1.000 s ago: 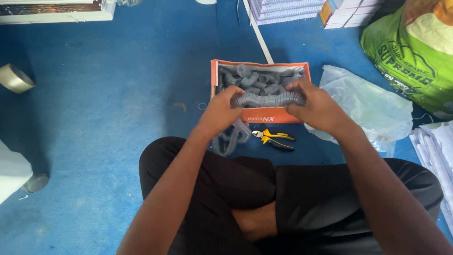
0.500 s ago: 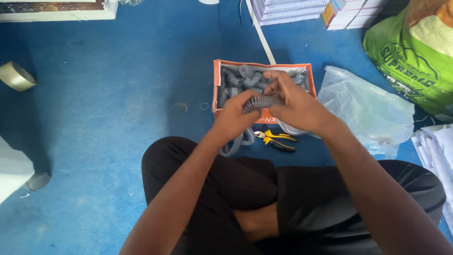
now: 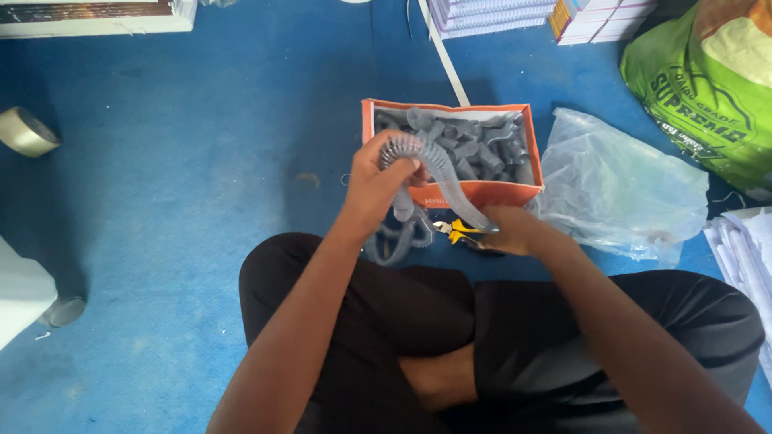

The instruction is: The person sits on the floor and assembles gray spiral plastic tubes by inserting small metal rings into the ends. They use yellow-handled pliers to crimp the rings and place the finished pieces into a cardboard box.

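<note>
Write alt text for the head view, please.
Seated cross-legged on a blue floor, a person stretches a grey coil between left hand and right hand, over an orange box of coils; yellow pliers lie beneath.

A worn blue floor point(image 3: 185, 145) filled the view, scuffed pale in patches and lit evenly by soft daylight. Stacks of spiral-bound books point(image 3: 490, 12) lay along the far edge. A green sack point(image 3: 708, 88) stood at the right, with a clear plastic bag point(image 3: 619, 189) beside it. A tape roll point(image 3: 28, 133) rested at the left.
</note>
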